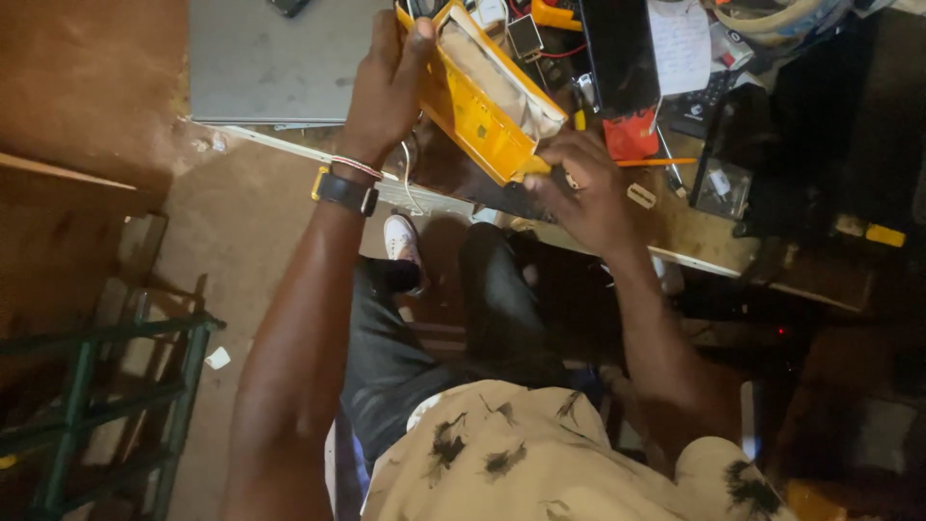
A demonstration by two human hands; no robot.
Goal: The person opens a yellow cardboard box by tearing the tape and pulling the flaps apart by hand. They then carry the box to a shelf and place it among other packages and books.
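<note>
Yellow casing (482,101), oblong, with a pale beige inner face turned up toward the camera; held tilted above the near edge of a cluttered workbench (694,236), upper end at the top of view, lower end down by the bench edge. Left hand (386,87): fingers closed round the upper end, thumb pressed over the top rim, a grip that appears to steady the piece and keep its open face angled toward the wearer. Right hand (588,188): fingers curled shut at the lower corner, pinching what looks like a slim yellow-handled tool (540,169); the tip is hidden under the knuckles, so whether it touches the casing cannot be told. Wrist of the left arm carries a dark watch (347,191) and a thin band. Surroundings: grey laptop lid (265,58), closed, lying on the bench to the left of the casing and apart from it; black flat panel (622,53) standing just behind the casing; small red item (632,135) and an orange pencil-like stick (661,161) beside the right hand; white paper sheet (680,43) further back; tangle of wires and small parts at the top. Below the bench: the person's dark trousers, one white shoe (401,239) on a reddish floor, green metal frame (106,386) at lower left. Obstructions: bench clutter crowds the right hand closely; the panel sits tight behind the casing.
</note>
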